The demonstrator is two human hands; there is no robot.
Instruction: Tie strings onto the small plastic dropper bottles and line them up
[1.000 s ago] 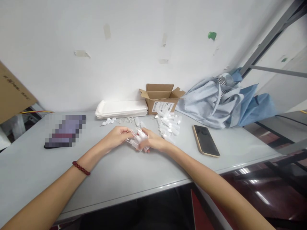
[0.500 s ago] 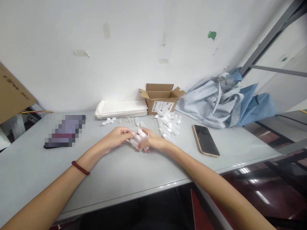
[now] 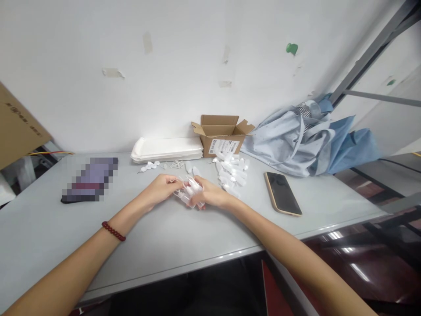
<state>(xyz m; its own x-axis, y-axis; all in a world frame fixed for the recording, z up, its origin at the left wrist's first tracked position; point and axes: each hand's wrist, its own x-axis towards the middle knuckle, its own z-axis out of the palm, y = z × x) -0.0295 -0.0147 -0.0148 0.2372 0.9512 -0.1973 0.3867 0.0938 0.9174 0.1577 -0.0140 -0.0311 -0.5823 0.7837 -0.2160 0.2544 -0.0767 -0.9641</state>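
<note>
A bunch of small clear plastic squeeze bottles (image 3: 187, 197) with thin white tips is gripped in my right hand (image 3: 212, 193), just above the table. The fingers of my left hand (image 3: 161, 188) are pinched together at the tip side of this bunch; what exactly they hold is too small to make out. Beyond my right hand lies a heap of similar bottles (image 3: 233, 173). A couple of loose clear pieces (image 3: 191, 167) rest behind the bunch. Farther left are thin whitish pieces (image 3: 176, 164) and a few small white caps (image 3: 149, 166).
An open cardboard box (image 3: 219, 140) and a stack of white sheets (image 3: 169, 149) stand against the wall. A phone (image 3: 283, 193) lies at right, near blue cloth bags (image 3: 296, 140). A blurred dark flat item (image 3: 94, 180) lies left on the grey table (image 3: 171, 245).
My left fingers have shifted very slightly at the bottle tips, and the left forearm has edged to the right. The right hand keeps its grip on the bunch.
</note>
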